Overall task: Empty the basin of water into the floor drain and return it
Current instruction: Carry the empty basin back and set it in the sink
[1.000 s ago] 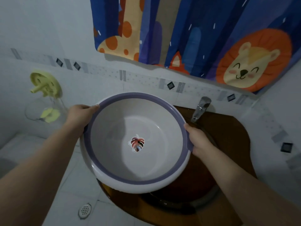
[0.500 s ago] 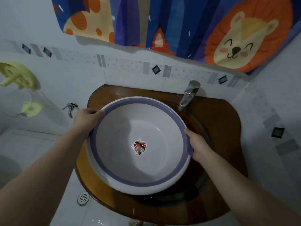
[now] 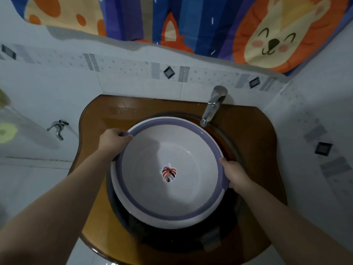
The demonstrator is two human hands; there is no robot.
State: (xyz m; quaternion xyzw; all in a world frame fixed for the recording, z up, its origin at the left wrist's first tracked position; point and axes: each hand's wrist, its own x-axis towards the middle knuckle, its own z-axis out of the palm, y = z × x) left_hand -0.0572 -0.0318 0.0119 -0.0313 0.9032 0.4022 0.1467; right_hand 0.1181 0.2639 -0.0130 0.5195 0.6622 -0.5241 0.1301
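A round white plastic basin with a purple rim [image 3: 145,180] is sitting over the brown bench [image 3: 254,134] sink, the left hand [image 3: 114,140] and right hand [image 3: 236,174] fingers gripping opposite rim edges.

Both bare forearms reach forward from the lower corners and converge on the basin [image 3: 168,173]. The left hand [image 3: 112,140] closes on the basin's left rim, toward the far side, knuckles up, its fingers [image 3: 124,133] curled over the purple edge. The right hand [image 3: 236,174] clasps the basin's right rim, nearer the person than the left hand, thumb lying on top of the edge and the other fingers hidden beneath it. Both wrists are roughly straight.
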